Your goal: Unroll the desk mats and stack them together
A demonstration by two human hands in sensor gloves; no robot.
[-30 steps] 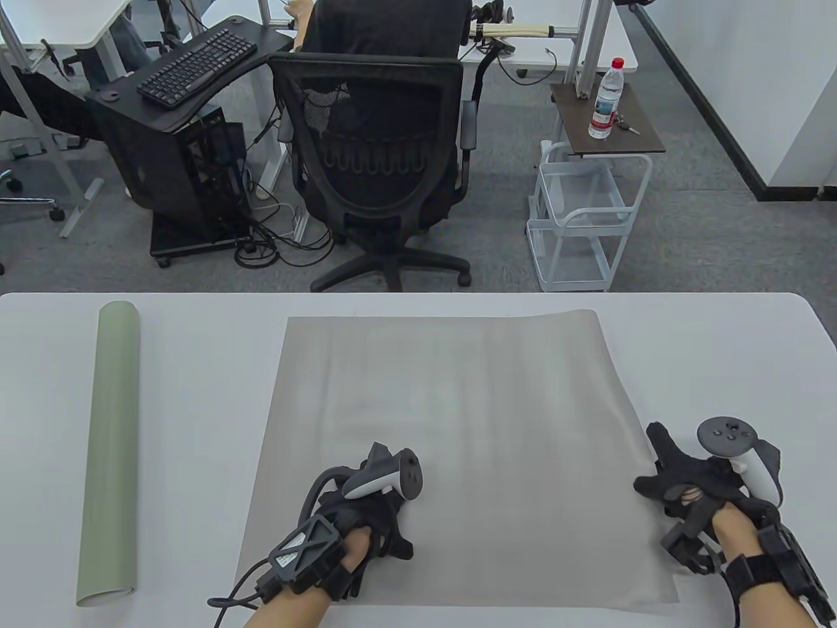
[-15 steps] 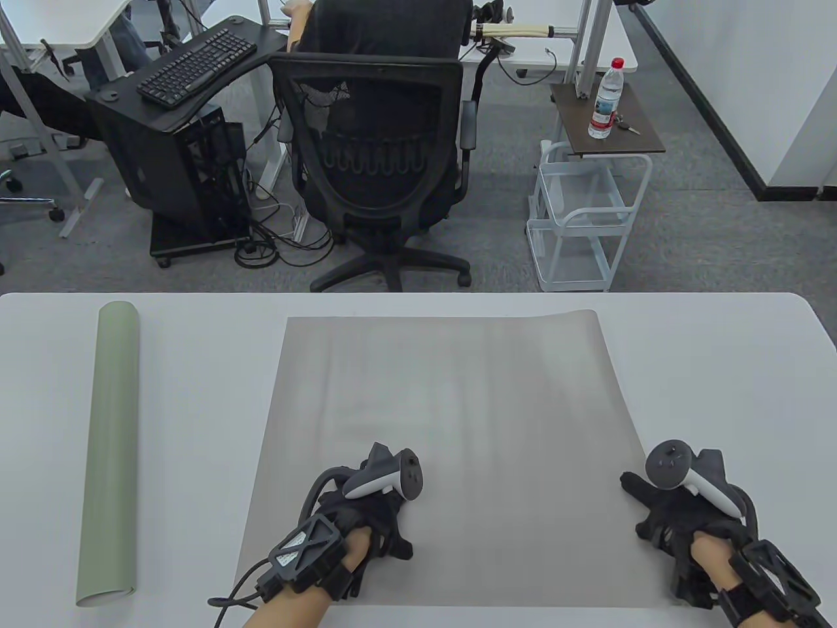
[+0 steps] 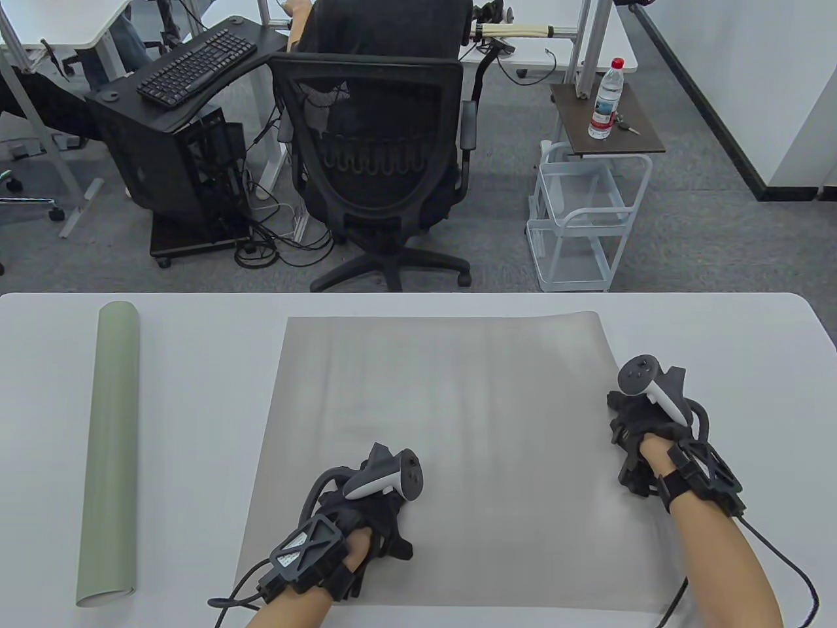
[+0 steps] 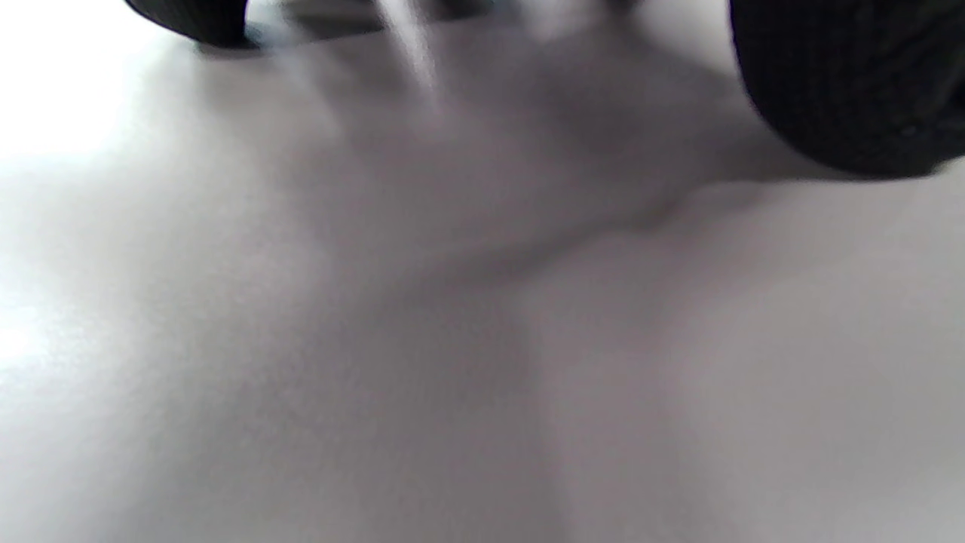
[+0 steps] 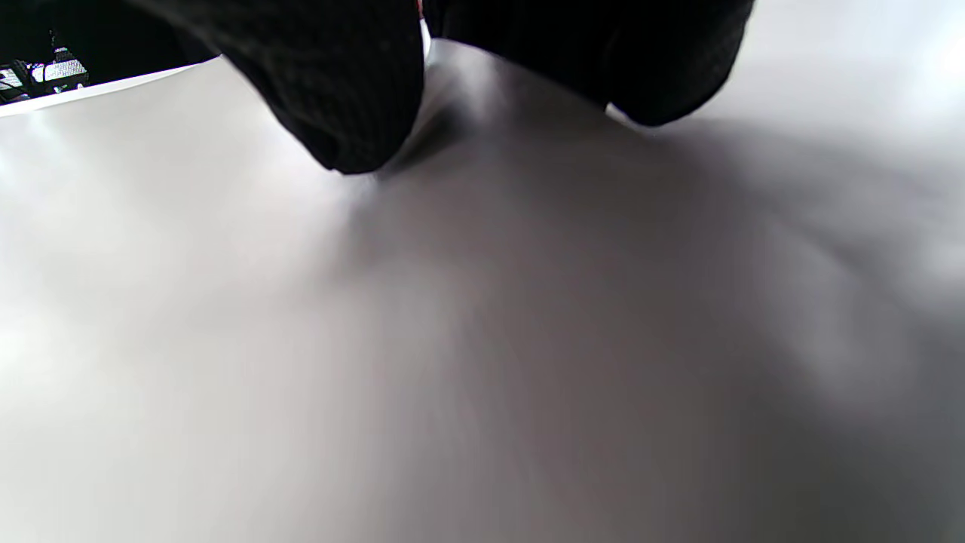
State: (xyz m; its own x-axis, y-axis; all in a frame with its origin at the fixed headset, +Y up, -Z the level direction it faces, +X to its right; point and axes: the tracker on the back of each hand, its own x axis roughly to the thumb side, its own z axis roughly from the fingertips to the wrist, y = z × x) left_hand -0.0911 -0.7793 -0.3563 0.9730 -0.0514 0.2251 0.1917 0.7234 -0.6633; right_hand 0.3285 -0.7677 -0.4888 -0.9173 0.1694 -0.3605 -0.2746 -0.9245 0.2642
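A grey desk mat lies unrolled flat in the middle of the white table. A green desk mat lies rolled up along the table's left side. My left hand rests on the grey mat near its front left part, palm down. My right hand rests on the grey mat's right edge, about halfway up. In the left wrist view dark fingertips touch the grey surface. In the right wrist view dark fingers press on the mat.
Beyond the table's far edge stand a black office chair, a white wire cart with a water bottle, and a black desk with a keyboard.
My right hand has moved from the mat's front right corner up along its right edge. My left hand has stayed in place. The mats have not moved.
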